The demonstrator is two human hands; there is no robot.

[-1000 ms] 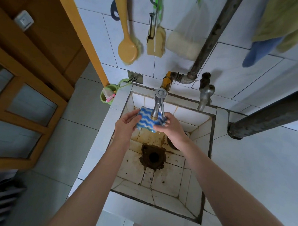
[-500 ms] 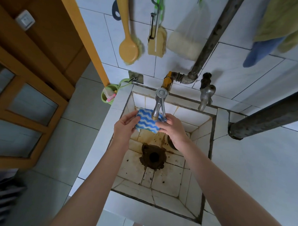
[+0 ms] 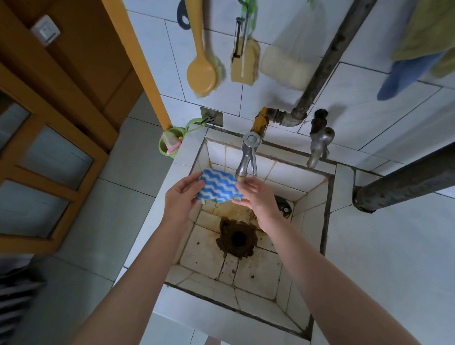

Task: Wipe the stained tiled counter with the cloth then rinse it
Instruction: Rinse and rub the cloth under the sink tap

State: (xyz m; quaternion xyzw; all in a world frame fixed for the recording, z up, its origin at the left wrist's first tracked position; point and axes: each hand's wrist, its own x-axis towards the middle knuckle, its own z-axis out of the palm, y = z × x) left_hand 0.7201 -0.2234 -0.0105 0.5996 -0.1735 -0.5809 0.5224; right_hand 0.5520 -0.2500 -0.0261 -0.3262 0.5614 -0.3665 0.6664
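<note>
A blue cloth with white zigzag stripes (image 3: 217,187) is held folded over the tiled sink basin (image 3: 316,202), just under and left of the metal tap (image 3: 247,160). My left hand (image 3: 182,194) grips its left edge. My right hand (image 3: 256,197) pinches its right edge beside the tap's spout. The white tiled counter (image 3: 389,257) spreads to the right of the sink. Whether water is running cannot be told.
A rusty drain hole (image 3: 238,239) sits in the stained basin floor. A second tap (image 3: 319,145) and pipes run along the back wall. Brushes (image 3: 202,74) and sponges hang above. A green cup (image 3: 170,142) hangs at the sink's left corner. A wooden cabinet (image 3: 40,138) stands left.
Both hands have shifted the cloth slightly left, so it now sits beside the spout rather than behind it; the view also tilted a little.
</note>
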